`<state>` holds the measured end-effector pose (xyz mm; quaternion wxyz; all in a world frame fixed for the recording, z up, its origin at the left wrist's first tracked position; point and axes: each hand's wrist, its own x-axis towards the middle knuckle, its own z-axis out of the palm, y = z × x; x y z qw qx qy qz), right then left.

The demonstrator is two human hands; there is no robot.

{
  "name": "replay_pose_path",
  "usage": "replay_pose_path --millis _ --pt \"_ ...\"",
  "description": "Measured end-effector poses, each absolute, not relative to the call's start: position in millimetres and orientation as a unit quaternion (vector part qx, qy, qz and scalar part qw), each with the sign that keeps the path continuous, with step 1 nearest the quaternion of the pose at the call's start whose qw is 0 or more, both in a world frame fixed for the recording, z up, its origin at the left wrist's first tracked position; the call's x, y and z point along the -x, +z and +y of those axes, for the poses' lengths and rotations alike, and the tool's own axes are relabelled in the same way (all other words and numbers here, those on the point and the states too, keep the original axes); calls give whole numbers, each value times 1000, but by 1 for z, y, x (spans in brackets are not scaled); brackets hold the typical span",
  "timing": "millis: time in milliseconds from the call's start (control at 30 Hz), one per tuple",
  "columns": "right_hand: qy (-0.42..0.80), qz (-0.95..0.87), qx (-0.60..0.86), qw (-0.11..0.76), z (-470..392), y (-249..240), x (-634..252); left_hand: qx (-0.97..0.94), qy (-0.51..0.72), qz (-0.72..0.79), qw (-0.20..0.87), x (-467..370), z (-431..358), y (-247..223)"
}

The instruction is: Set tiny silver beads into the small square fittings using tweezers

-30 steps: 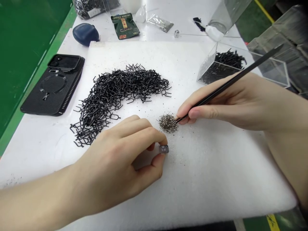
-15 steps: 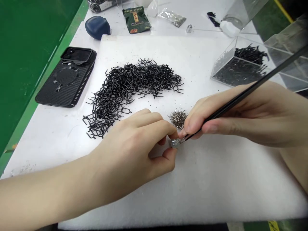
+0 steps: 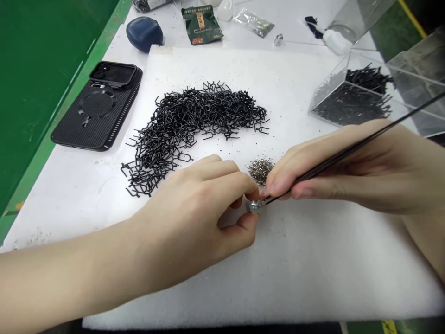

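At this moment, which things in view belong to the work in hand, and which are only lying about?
Likely in use:
small shiny piece, in left hand
black tweezers, in right hand
tiny metallic bits
perhaps the heaped black pieces

Likely lying about:
black phone
dark blue object
green packet

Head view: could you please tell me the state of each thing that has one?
Left hand, pinching the piece
Piece, held between thumb and finger
Right hand, gripping the tweezers
Tweezers, tips at the piece; open or closed unclear
Wires, loose in a curved heap
Specks, loose in a small pile
Phone, lying camera side up
Box, open, holding black strips
Pouch, lying down; seal unclear
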<state>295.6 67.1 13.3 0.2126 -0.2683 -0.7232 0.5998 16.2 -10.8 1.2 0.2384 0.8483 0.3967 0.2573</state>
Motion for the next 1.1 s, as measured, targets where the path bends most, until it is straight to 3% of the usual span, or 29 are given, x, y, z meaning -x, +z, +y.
replay_pose_path --millis 333,533,800,1100 --pt "608 -721 266 197 70 16 -293 -841 237 417 250 -15 -13 5" --pt "586 -737 267 205 70 16 -295 -841 304 385 227 -17 -10 -11" --pt "578 -740 271 212 68 14 -293 -845 238 406 255 -16 -11 6" --pt "582 -738 272 207 68 14 -295 -844 301 379 231 -16 -9 -12"
